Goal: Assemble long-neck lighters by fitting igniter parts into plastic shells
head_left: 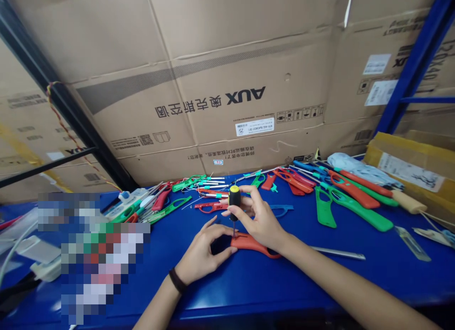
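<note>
Head view: we look forward and down at stacked cardboard cartons [227, 83] filling the space ahead, their AUX print upside down, with a blue steel shelf upright [415, 69] at our right and a dark frame bar [46, 69] at our left. Below them runs a blue desk [249, 292], and at its far right corner sits a yellow-lined carton [401, 154]. Along the desk's far side we see rows of green and red plastic lighter shells; a large green one [355, 211] lies to our right, and a tangled heap [167, 209] lies to our left, just beside a pixelated patch too blurred to read.

Near the middle of the desk, our left hand [201, 252] has its grip closed around an orange-red plastic lighter shell [250, 244], which lies flat on the desk with its fingers curved over the near end. Our right hand [258, 216] has its grip closed on the yellow-and-black handle of a screwdriver [233, 202], held upright, with the thin shaft coming down to the shell. A black wristband [177, 280] circles our left wrist, and a thin steel rod [337, 253] lies on the desk just beyond the shell's right end
</note>
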The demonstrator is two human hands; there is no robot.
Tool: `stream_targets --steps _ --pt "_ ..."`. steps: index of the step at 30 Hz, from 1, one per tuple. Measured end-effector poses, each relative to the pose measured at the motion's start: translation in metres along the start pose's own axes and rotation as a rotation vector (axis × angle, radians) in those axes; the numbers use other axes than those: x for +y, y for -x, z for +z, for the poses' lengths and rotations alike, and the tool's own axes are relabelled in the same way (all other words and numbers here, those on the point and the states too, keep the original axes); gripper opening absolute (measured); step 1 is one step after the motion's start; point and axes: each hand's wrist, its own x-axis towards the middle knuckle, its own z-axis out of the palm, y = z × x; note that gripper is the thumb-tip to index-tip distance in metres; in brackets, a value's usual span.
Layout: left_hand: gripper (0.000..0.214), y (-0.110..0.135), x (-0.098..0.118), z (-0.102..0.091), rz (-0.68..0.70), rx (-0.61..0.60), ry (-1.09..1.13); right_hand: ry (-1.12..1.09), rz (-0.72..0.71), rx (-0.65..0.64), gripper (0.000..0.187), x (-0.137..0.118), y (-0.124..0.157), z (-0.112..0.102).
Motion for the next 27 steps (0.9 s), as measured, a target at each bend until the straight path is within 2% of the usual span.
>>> stream_targets --steps 8,13,23,27 --pt "0.022 0.0013 0.0016 0.0005 -0.005 -0.003 -0.012 -0.039 -0.002 0.048 0.029 -0.0045 -0.0038 -0.0029" --pt "0.023 0.0011 0.0007 0.0005 -0.009 -0.001 -0.014 -0.02 0.009 0.024 0.028 -0.0017 -0.0022 -0.0023" --pt "0.022 0.0016 0.0011 0.0014 -0.006 0.022 0.002 -0.051 -0.085 0.071 0.027 -0.0078 -0.0017 -0.0018" --pt "0.021 0.0016 0.001 0.0022 -0.014 0.028 0.004 -0.027 -0.076 0.06 0.028 -0.0064 -0.0022 -0.0024"
